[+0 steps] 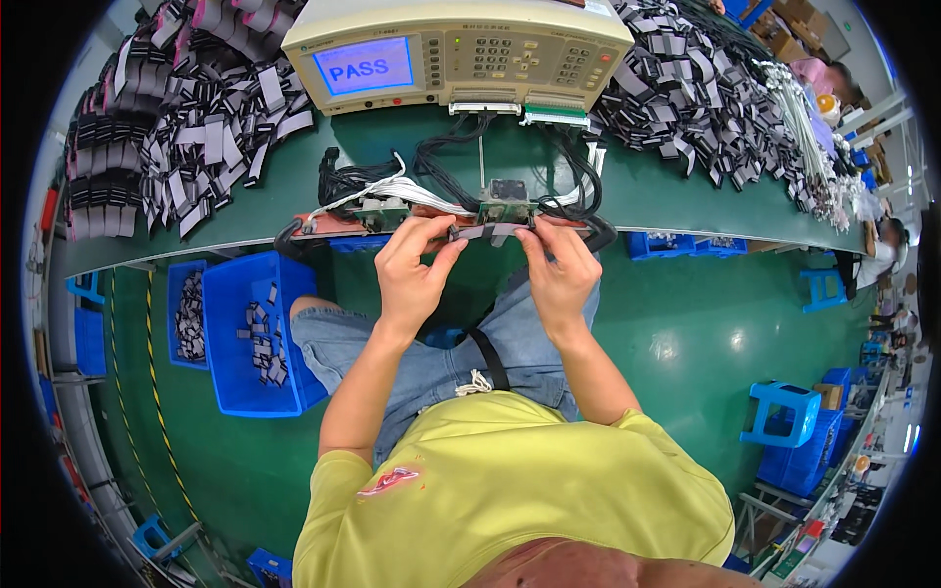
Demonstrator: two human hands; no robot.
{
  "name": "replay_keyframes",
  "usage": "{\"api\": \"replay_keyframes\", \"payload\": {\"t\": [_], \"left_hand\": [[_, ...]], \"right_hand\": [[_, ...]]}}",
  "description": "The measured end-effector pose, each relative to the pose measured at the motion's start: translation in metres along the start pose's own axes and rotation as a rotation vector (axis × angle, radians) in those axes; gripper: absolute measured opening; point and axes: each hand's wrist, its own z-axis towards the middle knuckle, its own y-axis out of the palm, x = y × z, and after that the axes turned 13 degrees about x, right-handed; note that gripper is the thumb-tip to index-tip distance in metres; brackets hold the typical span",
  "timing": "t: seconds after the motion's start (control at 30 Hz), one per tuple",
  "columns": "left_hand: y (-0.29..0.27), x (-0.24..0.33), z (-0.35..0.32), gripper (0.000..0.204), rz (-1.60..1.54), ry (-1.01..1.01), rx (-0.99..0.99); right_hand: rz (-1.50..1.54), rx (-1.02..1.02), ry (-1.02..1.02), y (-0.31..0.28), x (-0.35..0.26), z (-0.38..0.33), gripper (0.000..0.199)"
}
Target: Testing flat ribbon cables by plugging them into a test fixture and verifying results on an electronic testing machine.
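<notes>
A short grey ribbon cable (487, 232) with dark ends is stretched level between my hands at the front edge of the bench. My left hand (417, 269) pinches its left end between thumb and fingers. The other end is pinched by my right hand (562, 271). Just beyond the cable stands a test fixture (506, 201) with a green circuit board, wired with black and white leads. Whether the cable touches the fixture, I cannot tell. A smaller board (384, 213) sits left of it. Behind them is a beige tester (461, 54) with a lit blue screen.
Heaps of ribbon cables lie on the green bench (284, 167), left (211, 137) and right (676, 98). A large blue bin (230, 333) with cables stands on the floor at my left. Blue stools (781, 412) are at the right.
</notes>
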Motion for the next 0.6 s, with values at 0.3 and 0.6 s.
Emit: {"api": "replay_keyframes", "payload": {"t": [0.3,0.6], "left_hand": [[0.0008,0.0023,0.0014,0.03,0.032,0.033,0.001],[0.0034,-0.0054,0.0003,0.029,0.035,0.054,0.011]], "right_hand": [[-0.01,-0.006,0.012,0.0014,0.0018,0.0033,0.023],[-0.078,-0.063,0.155,0.0038,0.004,0.0075,0.023]]}}
